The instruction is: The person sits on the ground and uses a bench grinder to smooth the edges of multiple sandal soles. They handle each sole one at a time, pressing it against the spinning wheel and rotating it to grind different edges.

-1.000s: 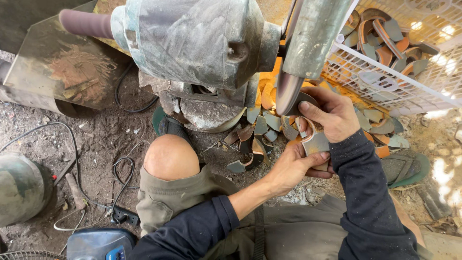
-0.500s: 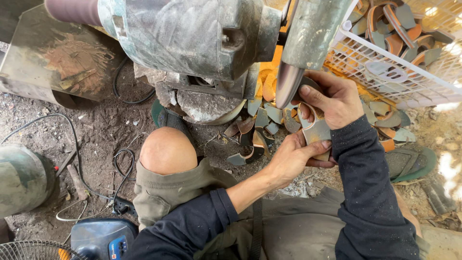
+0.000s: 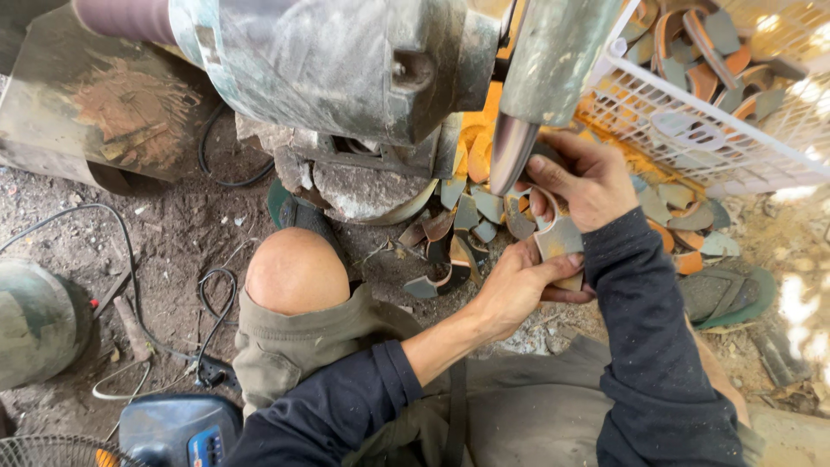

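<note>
Both hands on one curved grey-and-tan shell piece (image 3: 558, 238), held up against the rim of the grinding wheel (image 3: 510, 156), right under its metal guard (image 3: 558, 56). Left hand (image 3: 514, 285): grip closed on the lower end, thumb across the face. Right hand (image 3: 588, 177): grip closed on the upper end, fingers wrapped over the top, close to the wheel. Piece looks light, stiff, hard, probably brittle and rough-edged; likely to chip or kick if it catches. Best held by both ends, fingertips back from the contact edge. More cut pieces (image 3: 471, 216) heaped on the dirt floor (image 3: 164, 233) below the motor housing (image 3: 328, 60); white plastic basket (image 3: 692, 130) of them to my right. Bare knee (image 3: 294, 272) close below.
</note>
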